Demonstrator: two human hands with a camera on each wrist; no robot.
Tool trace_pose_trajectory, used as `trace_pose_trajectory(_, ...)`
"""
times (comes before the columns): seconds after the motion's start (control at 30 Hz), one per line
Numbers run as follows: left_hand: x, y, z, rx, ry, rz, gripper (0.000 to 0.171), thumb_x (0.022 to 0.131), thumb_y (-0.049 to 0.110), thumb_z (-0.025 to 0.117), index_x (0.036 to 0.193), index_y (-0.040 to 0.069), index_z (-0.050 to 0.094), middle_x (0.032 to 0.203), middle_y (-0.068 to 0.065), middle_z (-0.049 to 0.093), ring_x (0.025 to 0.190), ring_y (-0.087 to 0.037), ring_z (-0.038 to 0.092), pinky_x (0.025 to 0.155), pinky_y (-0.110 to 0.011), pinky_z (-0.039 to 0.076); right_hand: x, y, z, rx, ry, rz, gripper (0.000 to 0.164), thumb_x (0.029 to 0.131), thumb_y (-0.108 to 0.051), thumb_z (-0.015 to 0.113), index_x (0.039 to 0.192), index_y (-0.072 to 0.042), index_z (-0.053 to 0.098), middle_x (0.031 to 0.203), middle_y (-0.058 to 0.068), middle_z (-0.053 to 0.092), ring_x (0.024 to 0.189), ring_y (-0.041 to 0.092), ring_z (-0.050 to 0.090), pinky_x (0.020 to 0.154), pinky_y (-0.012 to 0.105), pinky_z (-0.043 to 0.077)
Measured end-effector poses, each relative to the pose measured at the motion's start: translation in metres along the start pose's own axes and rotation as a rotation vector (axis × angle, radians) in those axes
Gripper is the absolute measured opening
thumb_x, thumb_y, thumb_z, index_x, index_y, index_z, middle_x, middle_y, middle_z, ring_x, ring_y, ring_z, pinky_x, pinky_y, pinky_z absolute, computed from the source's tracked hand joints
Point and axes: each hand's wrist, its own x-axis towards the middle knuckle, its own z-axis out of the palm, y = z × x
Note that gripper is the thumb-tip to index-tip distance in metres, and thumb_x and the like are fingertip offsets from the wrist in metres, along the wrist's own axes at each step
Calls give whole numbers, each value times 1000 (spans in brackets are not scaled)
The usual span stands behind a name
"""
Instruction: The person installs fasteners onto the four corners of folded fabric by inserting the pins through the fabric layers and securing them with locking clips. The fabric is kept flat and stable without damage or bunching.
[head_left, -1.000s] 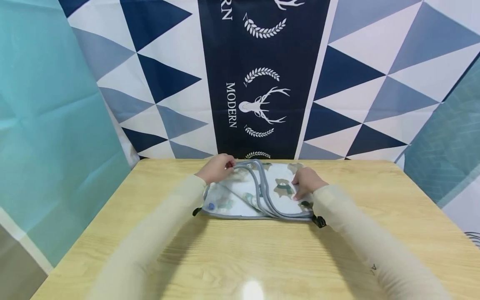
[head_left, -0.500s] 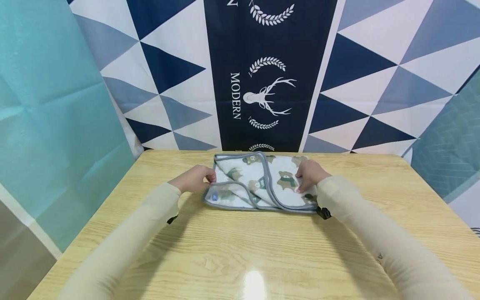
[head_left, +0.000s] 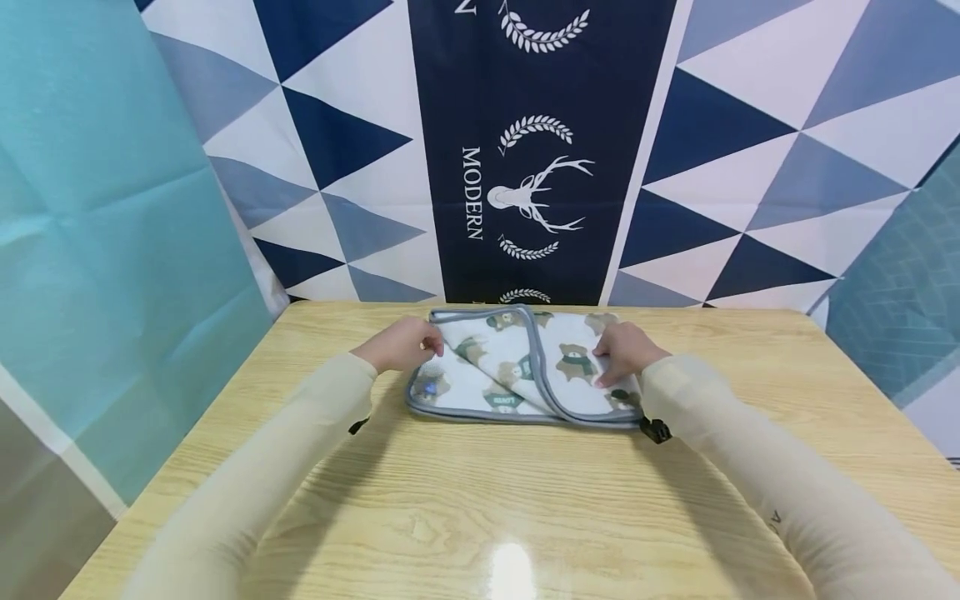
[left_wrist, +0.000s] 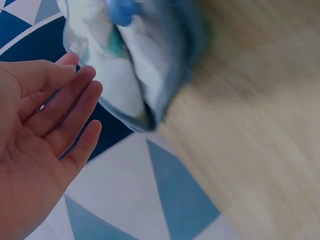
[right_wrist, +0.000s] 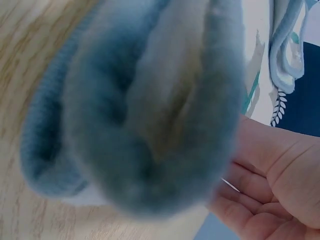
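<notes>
A white fleece blanket (head_left: 480,367) with teddy bears and grey-blue binding lies folded at the far side of the table. A rounded bound edge curves across its middle, and a crease runs slantwise over the left half. My left hand (head_left: 407,343) is at its upper left side; in the left wrist view that hand (left_wrist: 50,120) has loosely bent, spread fingers and nothing between them. My right hand (head_left: 626,354) grips the right side, thumb on top. In the right wrist view the thick folded layers (right_wrist: 155,125) loom close, and the fingertips are hidden behind them.
The wooden table (head_left: 450,500) stretches toward me, with its back edge just behind the blanket. Behind it hangs a patterned cloth (head_left: 525,150) with triangles and a deer. A turquoise panel (head_left: 112,250) stands along the left.
The left hand moved from the blanket's top edge down to its left side, then slightly up and right. The curved flap edge at lower left has opened out flat. The right hand keeps its place.
</notes>
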Motion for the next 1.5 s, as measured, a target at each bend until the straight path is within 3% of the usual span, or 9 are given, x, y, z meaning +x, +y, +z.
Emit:
trace_pose_trajectory(0.37, 82, 29, 11, 81, 52, -122, 28, 94, 5, 53, 119, 1, 63, 119, -14, 67, 112, -26, 63, 98, -36, 51, -1, -7, 1, -12, -4, -49, 50, 59, -24, 91, 98, 3, 74, 98, 19, 74, 88, 29, 66, 84, 42, 55)
trace_pose_trajectory(0.53, 105, 36, 17, 116, -20, -227, 38, 99, 8, 46, 136, 4, 52, 138, -12, 57, 129, -23, 53, 108, -35, 46, 4, -15, 2, 13, 12, -37, 49, 59, -22, 91, 98, 3, 74, 99, 19, 74, 85, 24, 65, 85, 41, 55)
trace_pose_trajectory(0.7, 115, 39, 19, 142, 25, -248, 33, 97, 7, 49, 130, 5, 57, 128, -11, 63, 115, -21, 60, 99, -34, 51, 10, -17, -2, 52, 27, 10, 54, 59, -19, 91, 103, 4, 72, 107, 22, 71, 100, 34, 66, 93, 44, 53)
trace_pose_trajectory(0.9, 110, 45, 20, 146, 124, -167, 21, 92, 3, 56, 109, 6, 68, 110, -8, 70, 99, -21, 64, 91, -32, 54, 9, -13, -1, 65, 3, 57, 56, 58, -19, 92, 103, 6, 71, 108, 23, 70, 99, 33, 65, 94, 44, 52)
trace_pose_trajectory(1.1, 97, 44, 16, 89, 161, -74, 19, 89, 0, 54, 100, 4, 69, 103, -10, 71, 92, -21, 63, 86, -33, 54, 6, -4, 3, 51, 2, 64, 53, 59, -19, 91, 101, 6, 72, 106, 23, 70, 96, 31, 64, 94, 45, 52)
trace_pose_trajectory(1.33, 59, 30, 5, -20, 123, 31, 10, 89, 3, 59, 96, 3, 66, 96, -11, 69, 86, -20, 61, 81, -32, 53, 8, -1, 5, 30, 16, 16, 51, 60, -21, 90, 100, 6, 72, 99, 21, 72, 87, 28, 64, 89, 44, 54)
trace_pose_trajectory(1.5, 30, 16, 1, -26, 81, 82, 6, 89, 1, 58, 91, 3, 64, 92, -10, 67, 87, -20, 62, 84, -36, 54, 4, -1, 5, 35, 25, -1, 49, 60, -19, 90, 97, 7, 72, 95, 21, 73, 81, 26, 62, 86, 44, 54)
